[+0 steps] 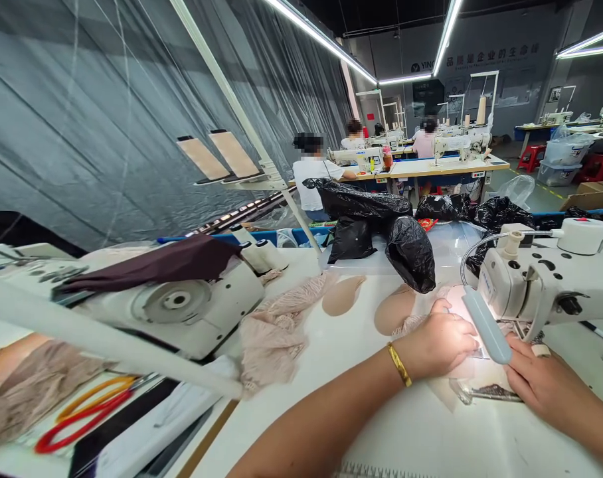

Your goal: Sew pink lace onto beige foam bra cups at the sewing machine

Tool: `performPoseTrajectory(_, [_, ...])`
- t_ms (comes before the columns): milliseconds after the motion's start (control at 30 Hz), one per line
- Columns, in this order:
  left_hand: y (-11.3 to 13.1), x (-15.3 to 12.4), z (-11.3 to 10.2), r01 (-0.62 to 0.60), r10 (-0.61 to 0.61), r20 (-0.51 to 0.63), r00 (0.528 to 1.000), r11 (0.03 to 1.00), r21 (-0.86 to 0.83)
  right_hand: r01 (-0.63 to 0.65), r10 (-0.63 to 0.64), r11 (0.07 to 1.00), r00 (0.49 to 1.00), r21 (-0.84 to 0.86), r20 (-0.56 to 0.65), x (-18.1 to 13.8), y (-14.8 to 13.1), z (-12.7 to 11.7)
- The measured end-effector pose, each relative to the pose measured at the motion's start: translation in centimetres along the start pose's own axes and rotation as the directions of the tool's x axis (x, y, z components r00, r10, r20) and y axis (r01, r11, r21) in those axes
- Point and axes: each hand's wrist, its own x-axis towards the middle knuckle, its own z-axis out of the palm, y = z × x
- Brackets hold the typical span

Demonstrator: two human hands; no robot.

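Note:
My left hand [443,340], with a gold bracelet [399,364] at the wrist, presses pale beige fabric [455,300] under a bright light, its fingers bent and closed on it. To the right, my right hand [545,378] lies low with fingers stretched out beside the needle area, fingertips partly hidden by a grey lamp bar [487,325]. A pale band circles one of its fingers. Above both hands stands the white sewing machine [555,285]. Beige cup-shaped pieces [342,296] and a crumpled lace piece [276,338] lie left of my left hand.
Black plastic bags [354,239] rest at the table's back. At left are another sewing machine [176,305] draped with dark cloth [157,262], a thread stand pole [232,99] and red-and-orange-handled scissors [82,411]. A ruler [381,471] lies at the front. Several people sit farther off.

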Motion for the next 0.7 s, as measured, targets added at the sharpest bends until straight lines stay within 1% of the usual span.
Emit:
performPoseTrajectory(67, [-0.2,-0.1,-0.7,0.025,-0.025,0.006,1.0,1.0,-0.01,0.008,-0.008,1.0,1.0,-0.017,0.001,-0.1,0.2,0.2])
performPoseTrajectory(167, [0.1,-0.8,-2.1,0.094,-0.094,-0.007,0.996,0.995,0.021,-0.001,0.001,1.0,1.0,-0.005,0.028,-0.3,0.3,0.3])
performPoseTrajectory(200, [0.3,-1.1,-2.5,0.095,-0.095,0.011,0.995,0.995,-0.002,0.0,0.0,1.0,0.999,-0.001,0.034,-0.4,0.4,0.3])
performPoseTrajectory(267, [0.7,-1.6,-2.7,0.047,-0.04,0.081,0.996,0.996,-0.081,0.0,0.001,1.0,0.999,-0.004,0.04,-0.5,0.3,0.3])
performPoseTrajectory(333, [1.2,-1.8,-2.1,-0.007,0.027,0.135,0.99,0.99,-0.142,-0.018,0.018,1.0,0.998,-0.014,0.061,-0.6,0.3,0.4])
performPoseTrajectory(367, [1.4,-1.8,-1.5,-0.004,0.025,0.137,0.99,0.989,-0.151,-0.027,0.029,0.999,0.996,-0.017,0.079,-0.6,0.3,0.4])
performPoseTrajectory(500, [1.8,-1.1,0.8,0.087,-0.077,0.068,0.995,0.981,-0.173,-0.046,0.044,0.999,0.991,0.015,0.128,-0.5,0.2,0.3])
performPoseTrajectory(700, [2.1,-0.4,1.9,0.056,-0.058,-0.007,0.998,0.98,-0.192,-0.065,0.061,0.997,0.992,0.032,0.115,-0.7,0.5,0.6])
